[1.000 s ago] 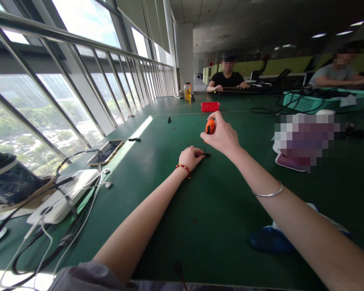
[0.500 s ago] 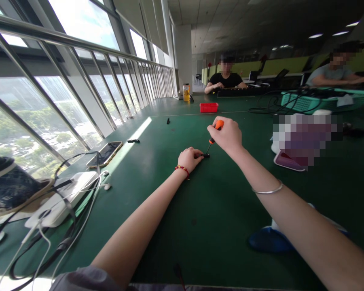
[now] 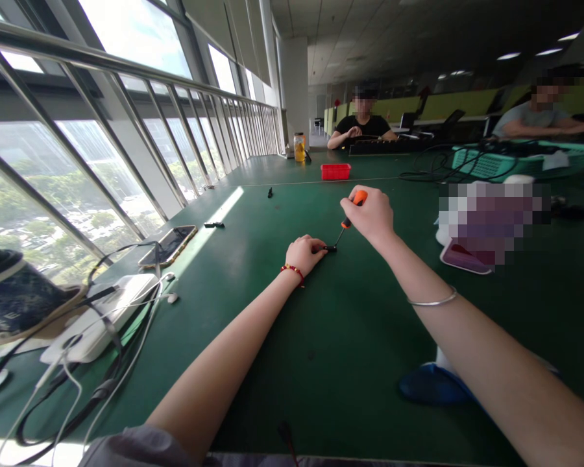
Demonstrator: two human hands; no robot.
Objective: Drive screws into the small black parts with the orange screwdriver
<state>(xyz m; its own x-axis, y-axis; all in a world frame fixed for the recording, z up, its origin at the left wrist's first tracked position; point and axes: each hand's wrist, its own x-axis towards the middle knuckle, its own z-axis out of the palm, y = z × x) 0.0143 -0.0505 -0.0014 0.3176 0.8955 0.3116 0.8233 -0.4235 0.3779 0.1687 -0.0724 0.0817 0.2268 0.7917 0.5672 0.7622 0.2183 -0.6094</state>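
My left hand [image 3: 305, 255] rests on the green table [image 3: 267, 370], its fingers closed on one end of a small black part [image 3: 331, 248] that lies flat. Above and to the right, my right hand [image 3: 371, 213] is wrapped round the handle of an orange and black screwdriver [image 3: 359, 198]. The thin shaft slants down to the left, and its tip meets the black part near the right end. What the tip touches there is too small to make out.
A red tray [image 3: 335, 172] stands farther back. Small black pieces [image 3: 215, 225] and a phone [image 3: 169, 246] lie at left, near a white power strip [image 3: 100, 318] with cables. A teal basket [image 3: 481, 165] is at right; two people sit beyond.
My right hand and the screwdriver have moved a little to the right, and the tip has shifted toward the right end of the black part. My left hand has stayed put.
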